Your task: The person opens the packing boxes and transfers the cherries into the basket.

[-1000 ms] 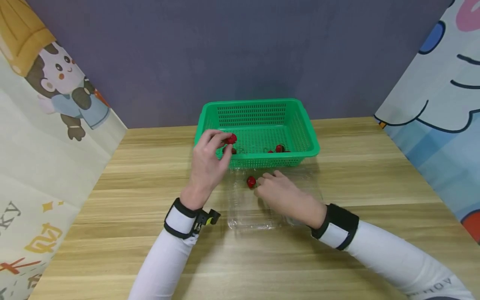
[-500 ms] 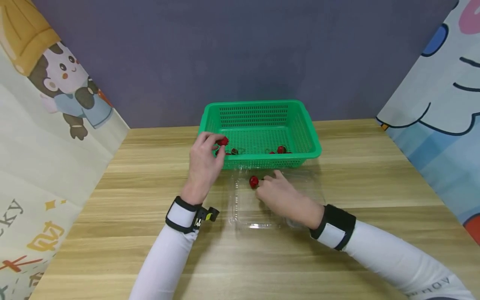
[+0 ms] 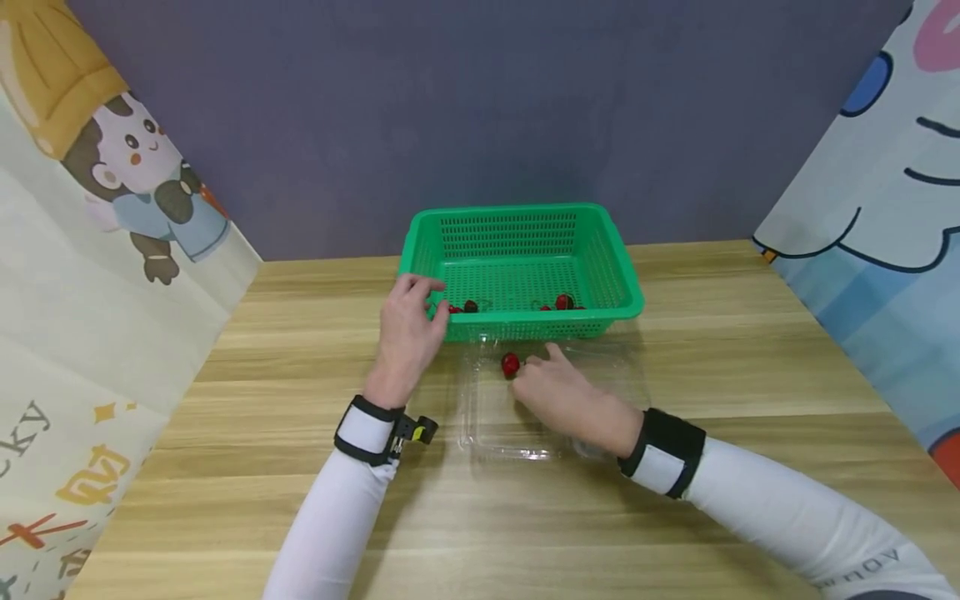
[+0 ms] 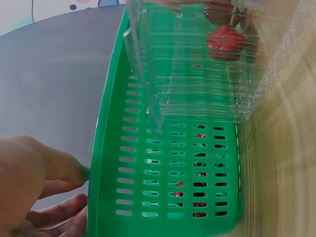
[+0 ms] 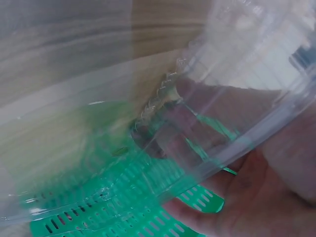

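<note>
In the head view my left hand (image 3: 411,321) is over the front left corner of the green basket (image 3: 525,325). Its fingers are loosely bent, with no cherry between them. The left wrist view puts its fingertips (image 4: 74,170) right at the basket's rim. My right hand (image 3: 558,387) reaches into a clear plastic box (image 3: 495,429) in front of the basket. Its thumb and index finger pinch close to a red cherry (image 3: 510,364), with something dark between them. Two cherries show through the box wall in the left wrist view, a red one (image 4: 226,43) with a stem and a darker one (image 4: 221,12).
Several cherries (image 3: 564,302) lie inside along the basket's front wall. The basket stands on a wooden table (image 3: 262,375) against a dark backdrop (image 3: 487,100). Printed cloth panels (image 3: 45,275) flank both sides.
My left hand moved slightly left and let go of the cherry it held, over the basket's left corner. My right hand has stayed in the box beside the red cherry.
</note>
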The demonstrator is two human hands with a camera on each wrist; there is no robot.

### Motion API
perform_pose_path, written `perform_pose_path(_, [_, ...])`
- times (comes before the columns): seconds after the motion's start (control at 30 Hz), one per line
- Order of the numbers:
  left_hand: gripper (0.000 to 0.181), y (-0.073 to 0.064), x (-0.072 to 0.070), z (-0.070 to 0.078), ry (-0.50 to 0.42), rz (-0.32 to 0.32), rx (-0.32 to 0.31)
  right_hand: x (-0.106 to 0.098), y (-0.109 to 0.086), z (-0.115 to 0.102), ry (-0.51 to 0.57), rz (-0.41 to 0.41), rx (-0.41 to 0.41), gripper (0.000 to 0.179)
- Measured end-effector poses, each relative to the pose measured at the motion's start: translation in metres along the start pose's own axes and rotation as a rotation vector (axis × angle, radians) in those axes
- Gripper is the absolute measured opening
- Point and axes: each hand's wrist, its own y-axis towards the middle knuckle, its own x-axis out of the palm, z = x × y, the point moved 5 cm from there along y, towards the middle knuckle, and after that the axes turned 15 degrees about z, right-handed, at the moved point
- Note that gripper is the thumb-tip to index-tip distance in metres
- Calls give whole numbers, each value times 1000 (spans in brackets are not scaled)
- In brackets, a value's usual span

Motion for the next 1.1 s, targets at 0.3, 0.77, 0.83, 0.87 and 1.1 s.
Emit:
perform_pose_path(0.3, [15, -3, 3, 0, 28, -40, 11, 2, 0, 0, -1, 44, -19, 22])
perform_pose_path(0.77, [11, -4, 6, 0, 99, -108, 13, -8, -1, 6, 9, 229, -39, 15])
perform_pose_path(0.83, [12, -5, 6, 0, 97, -107, 10, -12, -2, 7, 21, 267, -46, 14])
perform_pose_path(0.87, [12, -5, 5, 0, 97, -104, 9, -14, -2, 7, 32, 284, -49, 12])
perform_pose_path(1.1, [12, -5, 3, 1, 108, -91, 29, -30, -4, 13, 115, 364, -18, 15])
